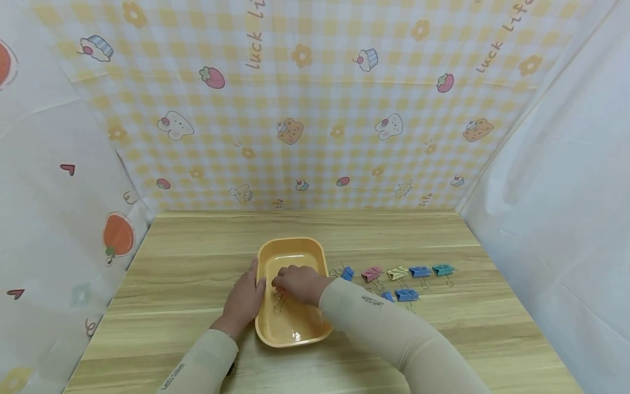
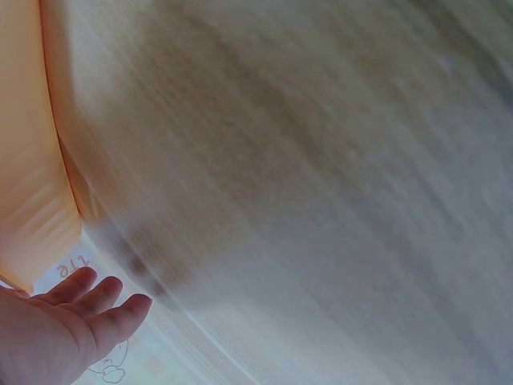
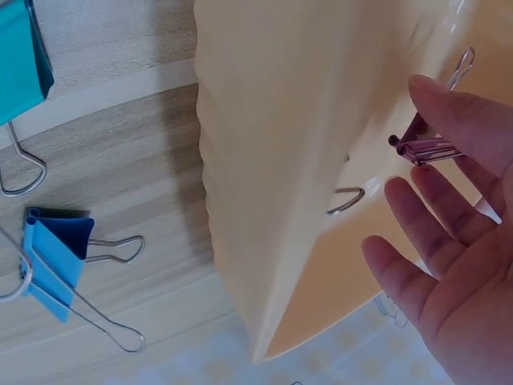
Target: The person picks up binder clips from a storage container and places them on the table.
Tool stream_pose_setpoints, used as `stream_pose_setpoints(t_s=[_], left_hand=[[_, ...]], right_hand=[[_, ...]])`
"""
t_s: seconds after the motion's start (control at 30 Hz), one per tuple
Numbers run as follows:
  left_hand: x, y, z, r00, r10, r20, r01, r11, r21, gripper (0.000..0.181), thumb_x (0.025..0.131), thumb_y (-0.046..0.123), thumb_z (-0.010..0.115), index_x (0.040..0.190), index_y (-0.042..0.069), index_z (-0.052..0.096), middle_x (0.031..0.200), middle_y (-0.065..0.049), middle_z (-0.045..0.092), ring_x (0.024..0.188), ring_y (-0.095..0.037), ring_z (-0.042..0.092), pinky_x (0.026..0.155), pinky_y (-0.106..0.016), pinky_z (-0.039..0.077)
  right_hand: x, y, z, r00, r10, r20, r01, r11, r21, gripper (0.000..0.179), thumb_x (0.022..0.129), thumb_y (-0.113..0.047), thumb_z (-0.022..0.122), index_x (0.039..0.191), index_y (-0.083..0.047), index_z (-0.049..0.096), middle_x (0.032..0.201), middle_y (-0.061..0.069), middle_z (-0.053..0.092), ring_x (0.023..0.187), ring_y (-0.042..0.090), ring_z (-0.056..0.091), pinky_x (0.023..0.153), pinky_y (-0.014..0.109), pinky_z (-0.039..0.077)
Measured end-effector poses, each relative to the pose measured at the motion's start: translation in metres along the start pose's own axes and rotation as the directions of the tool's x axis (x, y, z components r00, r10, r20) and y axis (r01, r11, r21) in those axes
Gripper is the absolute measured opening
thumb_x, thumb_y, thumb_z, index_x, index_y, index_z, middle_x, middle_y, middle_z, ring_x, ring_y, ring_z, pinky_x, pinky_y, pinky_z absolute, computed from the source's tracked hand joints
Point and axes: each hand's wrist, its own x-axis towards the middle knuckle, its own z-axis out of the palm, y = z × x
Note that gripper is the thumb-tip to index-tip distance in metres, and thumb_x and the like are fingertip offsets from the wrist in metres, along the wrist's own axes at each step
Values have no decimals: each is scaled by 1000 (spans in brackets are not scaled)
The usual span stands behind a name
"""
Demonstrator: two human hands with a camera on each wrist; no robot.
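Note:
A yellow-orange plastic box (image 1: 293, 338) stands on the wooden table. My left hand (image 1: 244, 298) rests along its left side, with the thumb at the rim; the fingers look relaxed in the left wrist view. Inside the box, my right hand (image 1: 301, 284) pinches a dark pink binder clip (image 3: 425, 148) between thumb and index finger, while the other fingers spread loosely. In the head view that hand mostly hides the clip; wire handles (image 1: 279, 304) show below the fingers.
Right of the box lie several binder clips: blue (image 1: 347, 273), pink (image 1: 372, 273), yellow (image 1: 397, 272), blue (image 1: 420, 271) and teal (image 1: 443, 270). Nearer are two blue clips (image 1: 407, 295), one partly behind the right sleeve. A patterned cloth (image 1: 315, 153) hangs at the back.

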Motion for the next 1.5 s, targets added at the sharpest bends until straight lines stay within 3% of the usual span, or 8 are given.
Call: stream_pose_setpoints(t_s=[0.27, 0.8, 1.13, 1.37, 1.5], left_hand=[[-1, 0, 0, 1000, -19, 17, 18, 1000, 20, 61, 104, 25, 37, 154, 0, 12, 144, -32, 38, 131, -47, 40, 104, -60, 35], [0, -2, 1, 1000, -25, 10, 25, 999, 23, 61, 103, 26, 37, 154, 1, 13, 145, -31, 38, 133, -46, 38, 106, -59, 34], [0, 0, 0, 1000, -22, 18, 21, 1000, 14, 61, 104, 26, 36, 154, 1, 13, 144, -32, 38, 132, -47, 39, 106, -59, 34], [2, 0, 0, 999, -39, 36, 39, 999, -7, 62, 104, 26, 36, 155, 3, 10, 147, -30, 36, 132, -47, 38, 106, -60, 34], [2, 0, -1, 997, -54, 50, 55, 998, -16, 61, 105, 28, 34, 155, 4, 8, 149, -29, 33, 134, -47, 36, 107, -60, 33]], right_hand=[[-5, 7, 0, 997, -2, -83, 5, 999, 35, 18, 99, -24, 55, 113, -23, 67, 105, -7, 62, 92, 10, 59, 66, 22, 50], [-12, 14, -9, 979, 0, -205, 20, 995, 94, 24, 101, -23, 51, 118, -16, 67, 110, -1, 65, 97, 15, 64, 78, 28, 55], [-22, 20, -12, 956, 35, -292, 14, 987, 163, 22, 97, -21, 56, 115, -14, 67, 97, -2, 63, 79, 10, 57, 60, 19, 48], [-30, 28, -12, 932, 93, -350, -22, 979, 202, 25, 93, -19, 59, 116, -12, 66, 100, 0, 64, 80, 10, 57, 63, 21, 50], [-33, 31, -13, 913, 134, -385, -55, 977, 208, 25, 93, -21, 60, 115, -11, 67, 102, 2, 65, 76, 8, 58, 58, 19, 50]])
